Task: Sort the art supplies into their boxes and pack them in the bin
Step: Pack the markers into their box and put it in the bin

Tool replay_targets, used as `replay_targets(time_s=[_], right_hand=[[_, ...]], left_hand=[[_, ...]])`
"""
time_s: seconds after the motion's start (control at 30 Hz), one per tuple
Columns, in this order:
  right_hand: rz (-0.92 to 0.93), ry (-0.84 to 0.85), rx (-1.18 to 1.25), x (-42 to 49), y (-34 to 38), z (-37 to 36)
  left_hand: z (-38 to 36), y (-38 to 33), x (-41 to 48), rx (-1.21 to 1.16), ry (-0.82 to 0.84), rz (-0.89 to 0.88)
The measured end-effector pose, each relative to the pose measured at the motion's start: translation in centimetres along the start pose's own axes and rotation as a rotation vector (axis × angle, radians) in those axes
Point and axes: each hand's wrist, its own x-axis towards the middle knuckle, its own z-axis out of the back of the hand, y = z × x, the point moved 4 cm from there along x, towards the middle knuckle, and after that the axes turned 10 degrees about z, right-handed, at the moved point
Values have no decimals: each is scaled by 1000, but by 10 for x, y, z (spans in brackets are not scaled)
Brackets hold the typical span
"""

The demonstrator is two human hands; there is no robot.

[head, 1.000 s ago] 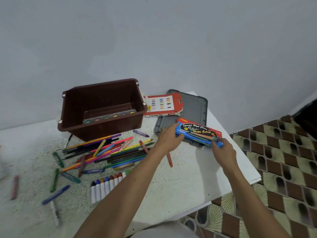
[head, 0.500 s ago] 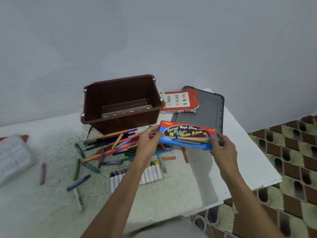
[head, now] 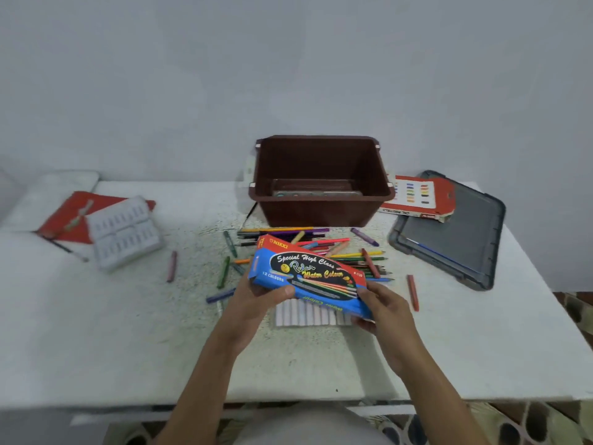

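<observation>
This looks like a plain room in a home. A white table stands against a bare pale wall, with brown-and-cream patterned floor tiles at the near right. Coloured pencils lie scattered beside a brown bin.

Here's the white tabletop, its middle stretch speckled with fine dark flecks, its front edge running straight across the bottom of the view. Behind it rises a plain pale grey wall. Over at the far right corner lies a dark grey rectangular plastic lid, flat on the table and turned askew, with a thin blue line along its near side. Below the table's right side, brown-and-cream patterned floor tiles show through. Far left sits a pale cushion-like shape, too blurred to tell more.
</observation>
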Motion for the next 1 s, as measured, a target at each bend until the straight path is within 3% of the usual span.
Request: replay_targets(time_s=[0.17,0.4,0.7,1.0], right_hand=[[48,114,-107,-11,-6,-39],[224,127,-280,-22,13,-63],[269,224,52,-33,56,-80],[265,240,67,-30,57,-75]], left_hand=[[26,-10,-25,62,19,3],[32,-40,-33,234,-74,-79],[20,-65,-27,599,-140,-441],[26,-48,-13,1209,-139,-345]])
